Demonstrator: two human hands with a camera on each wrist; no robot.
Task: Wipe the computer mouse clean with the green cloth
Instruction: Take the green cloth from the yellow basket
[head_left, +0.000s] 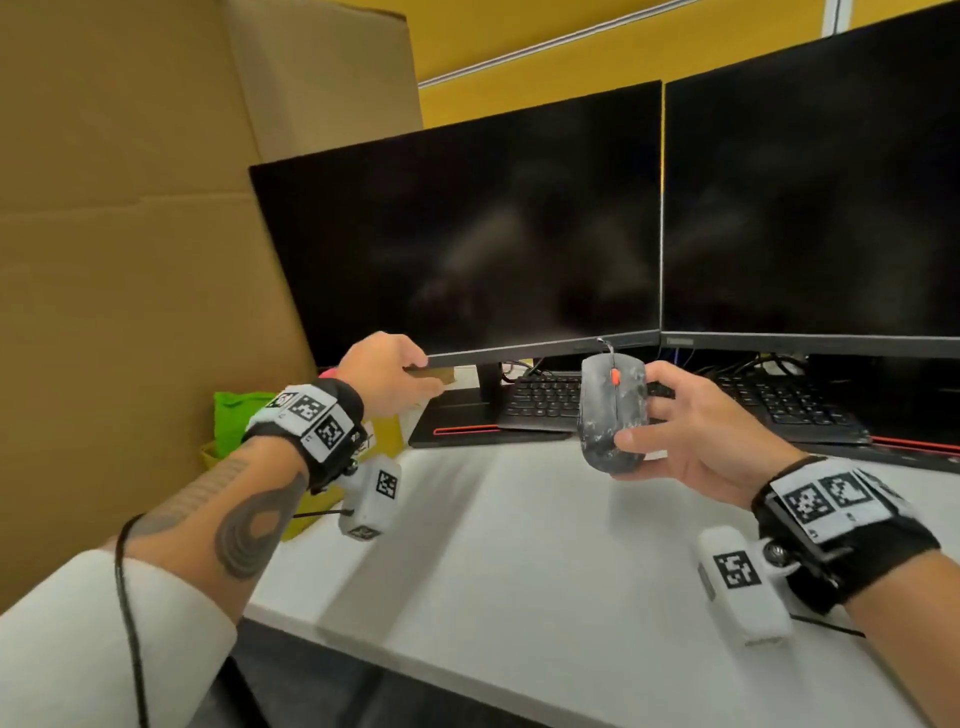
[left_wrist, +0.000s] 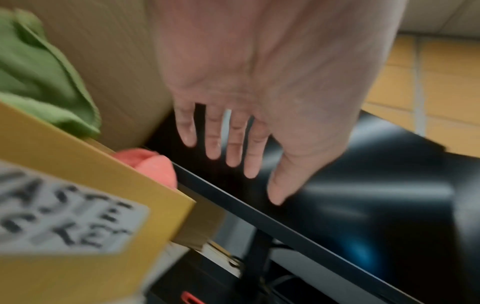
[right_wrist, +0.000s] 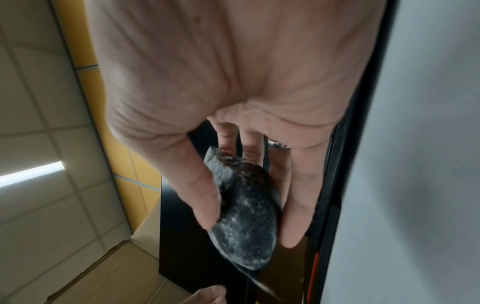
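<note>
My right hand (head_left: 670, 426) holds a black computer mouse (head_left: 613, 410) above the white desk, thumb on its near side and fingers curled behind it. The mouse has an orange wheel and is smeared with white dust; the right wrist view shows its dusty shell (right_wrist: 246, 218) between thumb and fingers. The green cloth (head_left: 236, 421) lies bunched in a yellow box at the desk's left, also the green cloth (left_wrist: 44, 82) in the left wrist view. My left hand (head_left: 395, 374) hovers over that box with fingers (left_wrist: 235, 142) straight and holding nothing, right of the cloth.
Two dark monitors (head_left: 467, 234) stand at the back with keyboards (head_left: 545, 400) beneath them. A big cardboard sheet (head_left: 130, 234) walls the left side. The yellow box (left_wrist: 91, 205) bears a white label and holds a pink item (left_wrist: 148, 164). The white desk (head_left: 519, 519) spreads in front.
</note>
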